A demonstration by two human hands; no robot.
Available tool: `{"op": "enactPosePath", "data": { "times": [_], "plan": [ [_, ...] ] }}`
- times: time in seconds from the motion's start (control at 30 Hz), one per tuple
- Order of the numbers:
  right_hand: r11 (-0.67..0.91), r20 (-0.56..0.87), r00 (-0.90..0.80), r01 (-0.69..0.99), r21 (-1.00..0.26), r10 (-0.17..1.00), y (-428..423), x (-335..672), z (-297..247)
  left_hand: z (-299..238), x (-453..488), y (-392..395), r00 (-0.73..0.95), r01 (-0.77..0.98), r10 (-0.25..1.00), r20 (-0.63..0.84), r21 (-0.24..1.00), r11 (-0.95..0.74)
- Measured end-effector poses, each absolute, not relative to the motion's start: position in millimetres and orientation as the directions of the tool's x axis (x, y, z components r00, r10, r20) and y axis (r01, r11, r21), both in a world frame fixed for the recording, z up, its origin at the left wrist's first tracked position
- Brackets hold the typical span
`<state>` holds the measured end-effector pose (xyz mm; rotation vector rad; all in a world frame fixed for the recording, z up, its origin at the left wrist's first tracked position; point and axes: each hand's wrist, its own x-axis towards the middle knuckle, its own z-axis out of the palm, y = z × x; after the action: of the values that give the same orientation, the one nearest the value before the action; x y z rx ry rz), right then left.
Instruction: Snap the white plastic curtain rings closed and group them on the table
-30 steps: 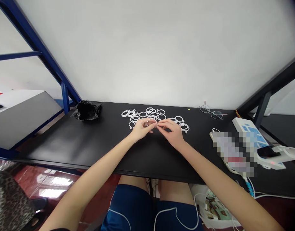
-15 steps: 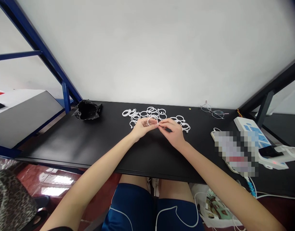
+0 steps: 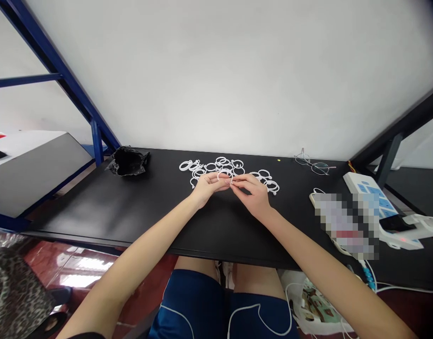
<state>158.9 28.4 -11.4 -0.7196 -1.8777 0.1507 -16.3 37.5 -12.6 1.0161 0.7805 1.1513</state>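
Note:
Between my two hands is one white plastic ring (image 3: 225, 171), of the same kind as the loose ones behind it. The fingers of my left hand (image 3: 209, 186) are closed on its left side. My right hand (image 3: 250, 187) pinches the ring's lower right part with thumb and fingertips. A spread of several white rings (image 3: 211, 167) lies on the black table (image 3: 159, 202) just beyond my hands, some overlapping. More white rings (image 3: 271, 184) lie to the right, partly hidden by my right hand.
A crumpled black plastic bag (image 3: 129, 162) stands open at the left. At the right are eyeglasses (image 3: 319, 168), a blurred phone (image 3: 343, 226), a white power strip (image 3: 370, 193) and a white stand (image 3: 410, 230). A white cable (image 3: 407, 288) trails at the right edge.
The held ring has tilted slightly and moved a touch to the right. My left thumb has shifted a little; both hands otherwise stay in place on the ring.

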Motion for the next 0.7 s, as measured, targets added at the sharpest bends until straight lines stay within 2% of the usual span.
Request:
{"op": "enactPosePath", "data": {
  "times": [0.17, 0.3, 0.37, 0.47, 0.57, 0.7],
  "plan": [
    [0.806, 0.813, -0.214, 0.405, -0.431, 0.542, 26.3, 156.9, -10.6, -12.4, -16.4, 37.8, 0.272, -0.359, 0.962, -0.007, 0.927, 0.108],
    [0.74, 0.721, -0.192, 0.293, -0.605, 0.666, 26.2, 158.1, -10.2, -11.0, -17.3, 37.1, 0.276, -0.316, 0.959, 0.062, 0.948, 0.03],
    [0.628, 0.601, -0.186, 0.187, -0.755, 0.778, 27.6, 159.2, -10.1, -9.2, -18.1, 36.5, 0.271, -0.291, 0.954, 0.128, 0.955, -0.046],
    [0.354, 0.345, -0.207, 0.008, -0.935, 0.916, 30.5, 160.6, -8.1, -6.7, -19.8, 36.3, 0.307, -0.249, 0.931, 0.197, 0.961, -0.121],
    [0.13, 0.15, -0.253, -0.096, -0.987, 0.956, 32.9, 162.1, -3.9, -5.9, -21.5, 36.9, 0.365, -0.216, 0.913, 0.182, 0.971, -0.107],
    [-0.022, 0.027, -0.275, -0.174, -0.985, 0.961, 35.7, 165.4, 0.4, -5.7, -21.9, 37.4, 0.359, -0.238, 0.921, 0.151, 0.969, -0.066]
  ]
}}
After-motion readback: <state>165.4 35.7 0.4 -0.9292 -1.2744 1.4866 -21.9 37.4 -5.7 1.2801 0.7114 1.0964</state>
